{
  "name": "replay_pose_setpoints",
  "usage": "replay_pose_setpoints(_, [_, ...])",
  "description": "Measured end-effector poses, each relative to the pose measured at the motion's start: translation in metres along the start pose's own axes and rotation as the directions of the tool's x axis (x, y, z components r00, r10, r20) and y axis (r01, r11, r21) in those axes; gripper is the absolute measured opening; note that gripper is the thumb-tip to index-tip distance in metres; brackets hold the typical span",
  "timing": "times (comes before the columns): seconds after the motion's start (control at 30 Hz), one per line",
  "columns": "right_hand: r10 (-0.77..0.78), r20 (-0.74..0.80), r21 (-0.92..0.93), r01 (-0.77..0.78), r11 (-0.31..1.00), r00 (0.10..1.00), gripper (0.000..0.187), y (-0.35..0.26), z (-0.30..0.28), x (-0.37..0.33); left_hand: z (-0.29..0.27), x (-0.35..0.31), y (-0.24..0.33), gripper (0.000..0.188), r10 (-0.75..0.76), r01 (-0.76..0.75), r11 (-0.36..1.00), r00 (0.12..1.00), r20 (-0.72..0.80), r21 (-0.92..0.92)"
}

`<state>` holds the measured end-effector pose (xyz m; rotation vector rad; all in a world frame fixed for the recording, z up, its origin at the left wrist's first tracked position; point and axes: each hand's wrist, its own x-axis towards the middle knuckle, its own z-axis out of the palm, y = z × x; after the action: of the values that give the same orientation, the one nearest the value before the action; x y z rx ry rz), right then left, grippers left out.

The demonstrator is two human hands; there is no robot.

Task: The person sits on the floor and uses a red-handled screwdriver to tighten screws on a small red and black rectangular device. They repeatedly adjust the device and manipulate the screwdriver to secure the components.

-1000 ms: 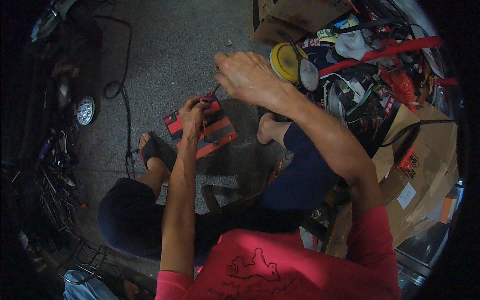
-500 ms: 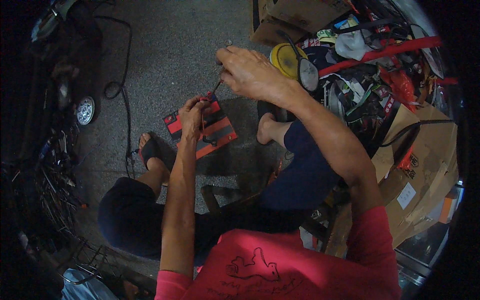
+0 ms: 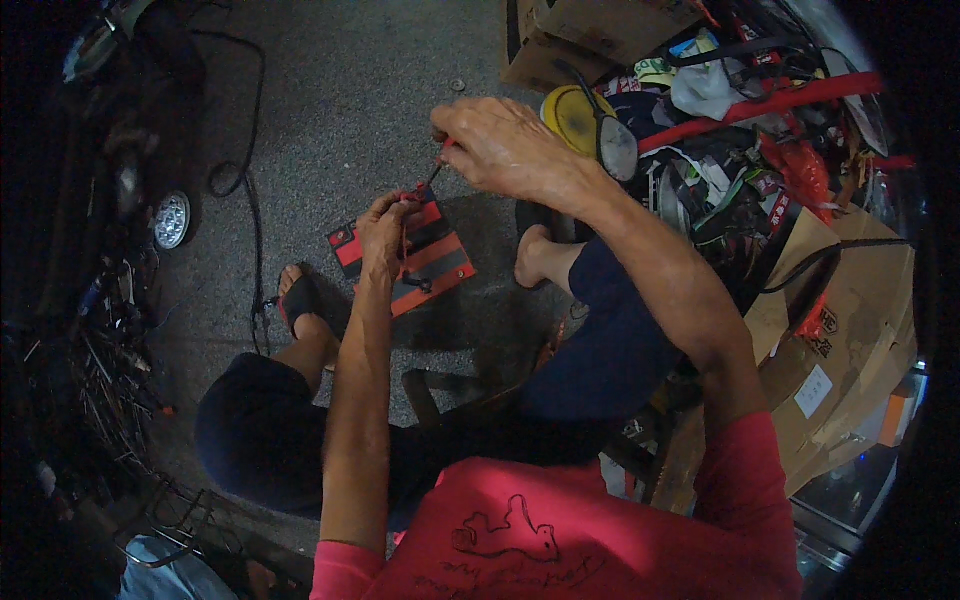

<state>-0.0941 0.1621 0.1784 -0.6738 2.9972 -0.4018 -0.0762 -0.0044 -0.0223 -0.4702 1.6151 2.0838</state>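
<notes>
My right hand (image 3: 505,145) is closed round a screwdriver (image 3: 436,175), its dark shaft slanting down to the left. A bit of red handle shows by the thumb. At the shaft's lower end, my left hand (image 3: 382,230) pinches a small red part (image 3: 418,192), partly covered by the fingers. Below both hands a flat box with red and dark stripes (image 3: 447,250) lies on the floor between my feet. A thin wire with a black end piece (image 3: 420,284) hangs over the box beside my left wrist.
Right of me are a heaped pile of bags and scraps (image 3: 720,170), a yellow round object (image 3: 572,120) and flattened cardboard (image 3: 850,330). Cardboard boxes (image 3: 600,40) stand beyond. On the left lie a black cable (image 3: 252,200), a round lamp (image 3: 172,220) and scattered metal tools (image 3: 115,395).
My right hand has turned slightly about the screwdriver and lowered a little, so some red handle now shows. My left hand stays nearly still at the red part.
</notes>
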Motion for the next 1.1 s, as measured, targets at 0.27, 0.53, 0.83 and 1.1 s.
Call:
replay_pose_setpoints(0.27, [0.013, 0.05, -0.011, -0.013, 1.0, 0.999, 0.019, -0.002, -0.009, -0.002, 0.002, -0.004, 0.004, 0.021, -0.06, 0.061, 0.992, 0.998, 0.018, -0.112])
replay_pose_setpoints(0.53, [-0.104, -0.078, -0.003, 0.104, 0.995, 0.992, 0.017, -0.023, -0.02, -0.019, -0.002, -0.015, 0.015, 0.016, -0.033, 0.038, 0.994, 0.998, 0.058, -0.102])
replay_pose_setpoints(0.83, [-0.03, -0.07, -0.003, 0.029, 1.0, 0.997, 0.018, -0.039, -0.031, -0.031, -0.009, -0.031, 0.022, 0.015, -0.07, 0.07, 0.997, 0.997, -0.012, -0.024])
replay_pose_setpoints(1.1, [-0.053, -0.159, 0.072, 0.065, 0.995, 0.986, 0.015, -0.035, -0.029, -0.032, -0.01, -0.032, 0.02, 0.013, -0.064, 0.059, 0.994, 0.997, -0.052, -0.097])
